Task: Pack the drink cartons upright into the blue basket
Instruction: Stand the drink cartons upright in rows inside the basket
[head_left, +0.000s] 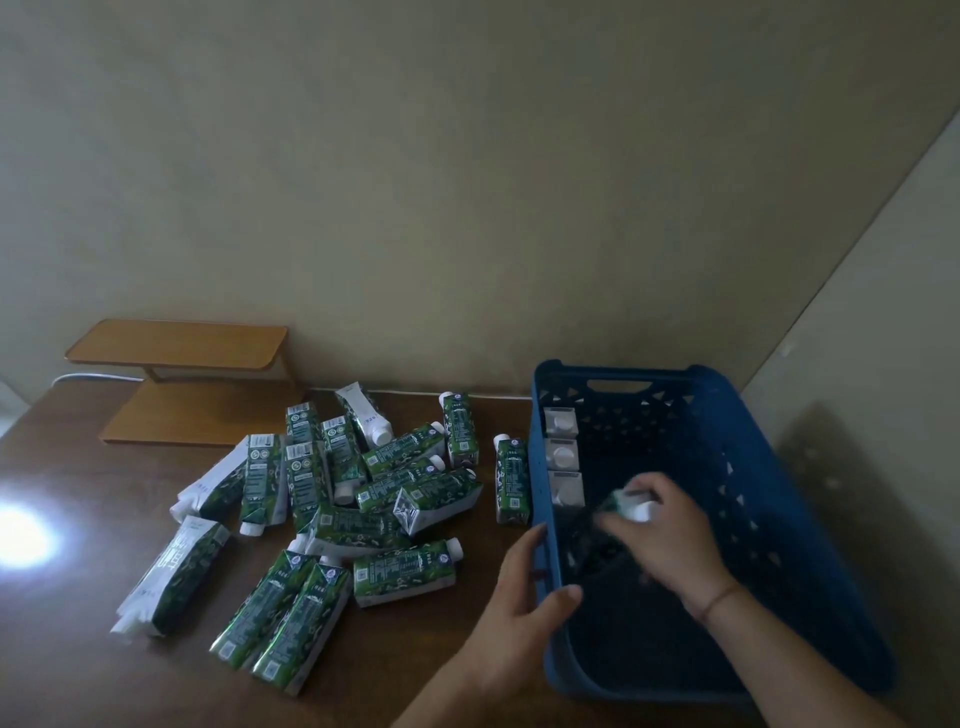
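While the right hand (670, 535) reached down inside the blue basket (800, 519), its fingers were curled round a drink carton (626, 506), gripping it near the white-capped top; the carton's green body, blurred, hung below the fingers toward the basket floor, and whether it touched the floor could not be told. It sat just in front of three cartons (562, 457) already standing upright in a row against the basket's left wall, caps up, each touching the next. The left hand (524, 597) gripped the basket's left rim near the front corner, thumb inside the wall and the other fingers outside it, curled over the edge. Just outside that same wall, one carton (511, 480) lay on the table (78, 649) alongside the basket. Further left lay a loose heap of cartons (363, 483), all on their sides, several overlapping and pointing in different directions; two (283, 623) lay side by side at the near edge of the heap, touching, and another (171, 577) lay apart at the far left. Behind the heap, against the wall (467, 182), stood a small wooden shelf (182, 345) with two levels. A bright patch of light (21, 540) glared off the dark tabletop at the left edge.
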